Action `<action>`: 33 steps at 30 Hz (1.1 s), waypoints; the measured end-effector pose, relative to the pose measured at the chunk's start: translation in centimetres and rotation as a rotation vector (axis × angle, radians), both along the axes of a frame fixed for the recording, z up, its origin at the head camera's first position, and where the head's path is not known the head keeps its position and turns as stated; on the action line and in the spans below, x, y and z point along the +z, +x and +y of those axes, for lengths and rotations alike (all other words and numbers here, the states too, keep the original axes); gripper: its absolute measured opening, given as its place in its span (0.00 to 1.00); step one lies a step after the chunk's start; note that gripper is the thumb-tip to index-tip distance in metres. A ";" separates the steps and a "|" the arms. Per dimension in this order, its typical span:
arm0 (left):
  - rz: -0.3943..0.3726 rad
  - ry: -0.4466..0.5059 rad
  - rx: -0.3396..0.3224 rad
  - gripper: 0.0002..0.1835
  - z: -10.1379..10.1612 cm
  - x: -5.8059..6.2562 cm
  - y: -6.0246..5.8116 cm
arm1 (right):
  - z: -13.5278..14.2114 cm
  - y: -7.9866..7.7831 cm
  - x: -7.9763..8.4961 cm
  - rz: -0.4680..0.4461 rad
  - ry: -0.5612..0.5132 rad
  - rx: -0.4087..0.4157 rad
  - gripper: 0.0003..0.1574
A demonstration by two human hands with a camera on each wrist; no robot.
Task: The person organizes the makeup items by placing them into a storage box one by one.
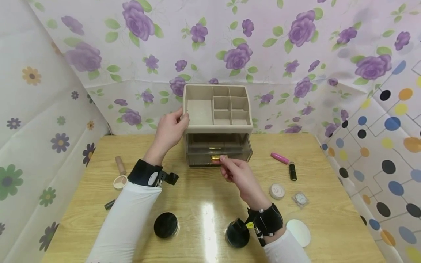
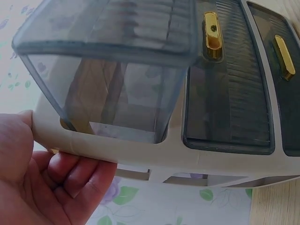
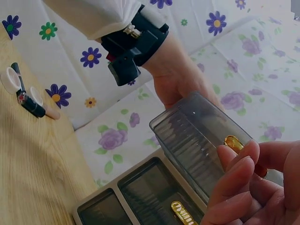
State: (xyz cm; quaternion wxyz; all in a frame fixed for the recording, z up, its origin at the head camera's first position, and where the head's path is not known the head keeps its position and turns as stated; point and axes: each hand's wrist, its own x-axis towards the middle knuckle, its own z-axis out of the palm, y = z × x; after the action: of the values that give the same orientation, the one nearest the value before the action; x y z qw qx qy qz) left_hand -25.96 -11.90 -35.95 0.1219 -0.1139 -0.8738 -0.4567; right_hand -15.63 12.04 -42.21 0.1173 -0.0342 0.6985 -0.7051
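A beige makeup organizer [image 1: 217,128] with an open-top tray of compartments stands at the back of the table. My left hand [image 1: 171,128] grips its upper left edge, thumb on one side and fingers curled round the other. Below the tray, a see-through grey drawer [image 1: 200,159] is pulled out towards me. My right hand [image 1: 241,179] pinches that drawer's gold handle [image 3: 233,143] between thumb and fingers. In the left wrist view the pulled-out drawer [image 2: 108,47] looks bare inside, and two other drawers, one with a gold handle [image 2: 213,35], sit closed.
On the right lie a pink tube [image 1: 279,157], a black tube [image 1: 292,171], a round case [image 1: 277,191], a small packet [image 1: 300,199] and a white disc [image 1: 298,233]. Black-lidded jars [image 1: 166,225] stand in front. A beige tube [image 1: 120,165] and two-tone compact [image 1: 120,182] lie left.
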 end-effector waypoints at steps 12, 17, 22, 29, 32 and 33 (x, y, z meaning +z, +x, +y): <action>0.004 0.000 0.011 0.24 -0.2 0.1 -0.2 | -0.2 1.0 0.0 0.016 -0.001 0.009 0.27; 0.021 0.000 0.005 0.22 -0.1 0.3 -0.3 | -0.4 1.4 -0.1 0.030 0.012 0.034 0.30; 0.026 -0.004 -0.001 0.23 0.0 0.2 -0.3 | -0.2 1.8 -0.2 0.032 0.026 0.037 0.30; 0.025 -0.003 -0.003 0.23 -0.1 -0.1 -0.4 | 0.1 2.2 -0.3 0.036 0.036 0.043 0.29; 0.016 -0.005 -0.003 0.23 -0.1 -0.2 -0.3 | 0.1 2.3 -0.4 0.038 0.036 0.036 0.27; 0.017 -0.007 -0.003 0.23 -0.1 -0.2 -0.3 | 0.1 2.4 -0.4 0.037 0.036 0.033 0.27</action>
State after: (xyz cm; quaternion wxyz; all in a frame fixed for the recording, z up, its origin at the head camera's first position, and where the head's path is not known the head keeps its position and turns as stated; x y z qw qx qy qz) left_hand -26.27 -11.98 -36.14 0.1281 -0.1193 -0.8742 -0.4529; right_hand -13.22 12.18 -42.63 0.1164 -0.0566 0.7125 -0.6896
